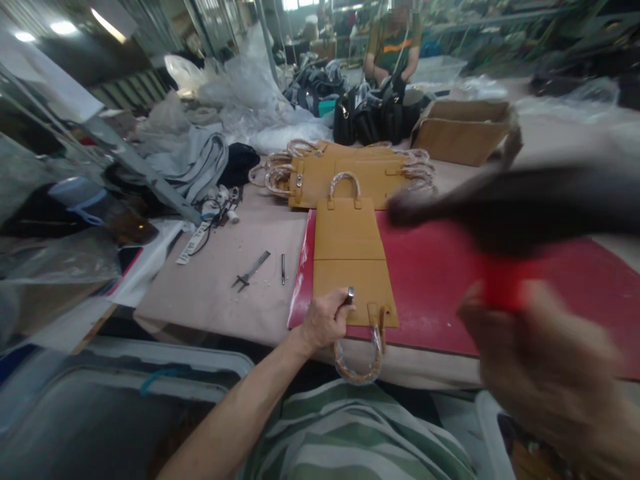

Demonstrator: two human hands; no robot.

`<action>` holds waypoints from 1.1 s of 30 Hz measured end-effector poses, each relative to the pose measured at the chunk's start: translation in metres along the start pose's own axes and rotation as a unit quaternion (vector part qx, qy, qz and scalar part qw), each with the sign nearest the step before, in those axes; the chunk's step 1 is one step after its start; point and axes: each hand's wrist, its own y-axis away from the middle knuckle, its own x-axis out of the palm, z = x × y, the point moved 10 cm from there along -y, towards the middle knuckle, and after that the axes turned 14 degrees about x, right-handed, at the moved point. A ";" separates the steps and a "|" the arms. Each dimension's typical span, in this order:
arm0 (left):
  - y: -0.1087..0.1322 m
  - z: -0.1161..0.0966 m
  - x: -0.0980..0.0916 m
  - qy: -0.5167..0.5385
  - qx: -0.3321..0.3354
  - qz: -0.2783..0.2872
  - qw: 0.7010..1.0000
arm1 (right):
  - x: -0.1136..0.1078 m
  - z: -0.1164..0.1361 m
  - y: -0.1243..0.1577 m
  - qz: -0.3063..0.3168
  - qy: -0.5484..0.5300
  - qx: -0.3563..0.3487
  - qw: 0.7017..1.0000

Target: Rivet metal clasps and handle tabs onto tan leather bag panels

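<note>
My left hand (pixel 325 320) is closed around a short metal punch (pixel 351 293), its shiny top pointing up, over the lower part of a tan bag panel (pixel 345 230). The panel lies flat, with a plastic-wrapped handle (pixel 345 179) at its far end and another handle (pixel 359 380) hanging over the table's near edge. On the right, raised and blurred close to the camera, my right hand (pixel 545 360) grips a hammer (pixel 500 207) with a dark head and a red handle. Beneath the panel is a red mat (pixel 430 280).
A stack of tan panels (pixel 345 167) with wrapped handles lies behind the mat. Calipers (pixel 251 270) and a thin metal rod (pixel 283 269) are on the left. Black bags (pixel 370 117), a cardboard box (pixel 463 137) and a person (pixel 395 50) are farther back. A grey bin (pixel 200 360) stands below left.
</note>
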 end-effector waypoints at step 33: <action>0.000 0.006 -0.014 0.093 -0.072 -0.011 0.993 | 0.154 -0.098 -0.039 0.174 0.182 0.254 0.934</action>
